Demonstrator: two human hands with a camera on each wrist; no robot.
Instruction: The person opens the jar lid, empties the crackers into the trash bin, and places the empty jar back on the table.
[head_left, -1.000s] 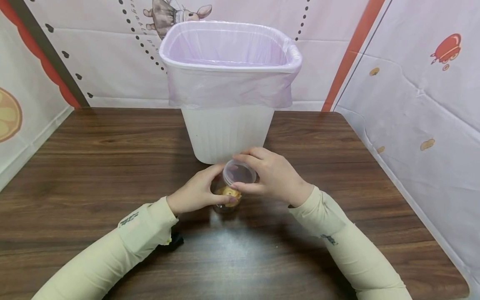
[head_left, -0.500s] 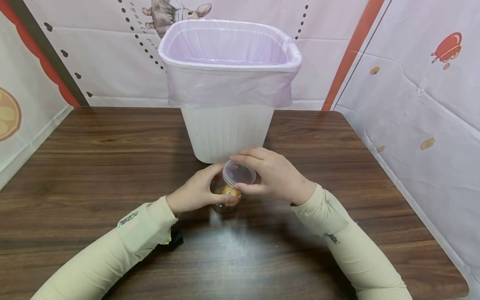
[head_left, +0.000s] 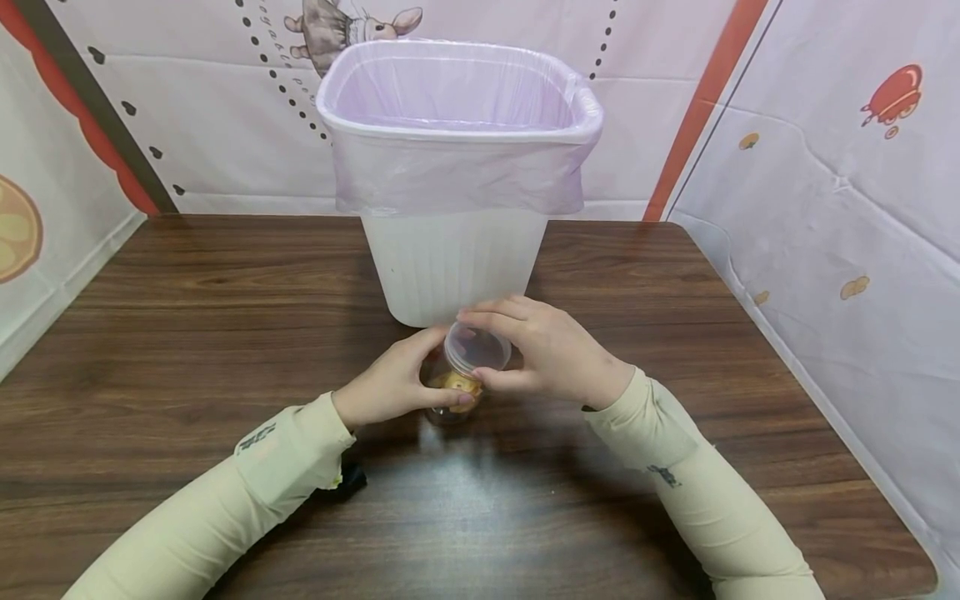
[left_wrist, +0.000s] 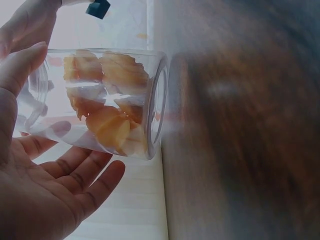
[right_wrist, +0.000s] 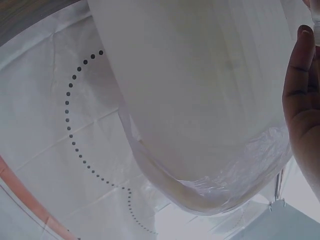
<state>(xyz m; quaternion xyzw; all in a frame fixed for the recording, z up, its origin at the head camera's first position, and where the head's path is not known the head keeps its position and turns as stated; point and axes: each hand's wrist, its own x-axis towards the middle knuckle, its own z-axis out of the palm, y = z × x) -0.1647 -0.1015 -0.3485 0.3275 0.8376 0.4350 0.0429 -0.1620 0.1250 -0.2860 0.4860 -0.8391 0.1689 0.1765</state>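
A clear jar (left_wrist: 120, 100) with several golden-brown pieces (left_wrist: 112, 125) inside stands between my hands in front of the bin. My left hand (head_left: 393, 379) grips the jar's side, thumb at the near side in the head view. Over the jar's mouth is a clear round lid (head_left: 482, 346), and my right hand (head_left: 543, 350) holds it by the rim between thumb and fingers. Its fingers (right_wrist: 302, 75) show only at the edge of the right wrist view. Whether the lid is loose on the jar cannot be made out.
Just behind the hands rises a tall white bin (head_left: 457, 258) with a pale purple liner (head_left: 457, 171) folded over its rim. Dark wood tabletop (head_left: 195, 333) lies around. A small black object (head_left: 348, 482) shows under the left wrist. Printed cloth (head_left: 817, 200) hangs at the sides.
My right hand's fingers have shifted slightly around the lid's rim, with the wrist edging a little to the right. The left hand and jar look the same.
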